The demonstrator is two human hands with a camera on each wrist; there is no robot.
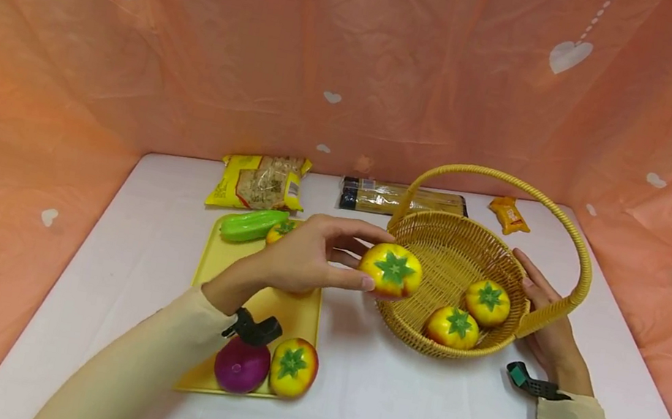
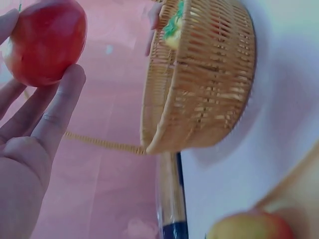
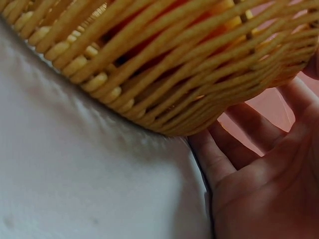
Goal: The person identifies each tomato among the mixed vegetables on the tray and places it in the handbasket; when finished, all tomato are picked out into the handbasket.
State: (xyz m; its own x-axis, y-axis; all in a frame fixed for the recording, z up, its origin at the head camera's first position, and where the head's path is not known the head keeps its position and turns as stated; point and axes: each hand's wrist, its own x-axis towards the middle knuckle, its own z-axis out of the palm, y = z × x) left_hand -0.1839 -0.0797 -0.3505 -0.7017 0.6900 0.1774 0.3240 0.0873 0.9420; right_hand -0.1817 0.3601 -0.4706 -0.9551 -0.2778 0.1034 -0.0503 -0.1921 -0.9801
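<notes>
In the head view my left hand (image 1: 305, 252) holds a yellow-and-red toy tomato (image 1: 392, 271) between thumb and fingers, in the air just left of a wicker basket (image 1: 441, 257). The left wrist view shows the red underside of that tomato (image 2: 47, 42), with the fingers around it. My right hand (image 1: 548, 334) grips the basket's right side, partly hidden behind the handle; in the right wrist view its fingers (image 3: 214, 154) lie along the woven outer wall. Two like tomatoes, one (image 1: 487, 303) beside the other (image 1: 453, 327), lie inside the basket at its near right.
A yellow tray (image 1: 288, 316) under my left arm bears a green vegetable (image 1: 252, 225), a purple onion-like ball (image 1: 241, 366) and tomatoes (image 1: 293, 368). Behind lie a yellow food bag (image 1: 260, 182), a noodle pack (image 1: 378, 198) and an orange packet (image 1: 510, 215). The basket handle (image 1: 489, 172) arches upright.
</notes>
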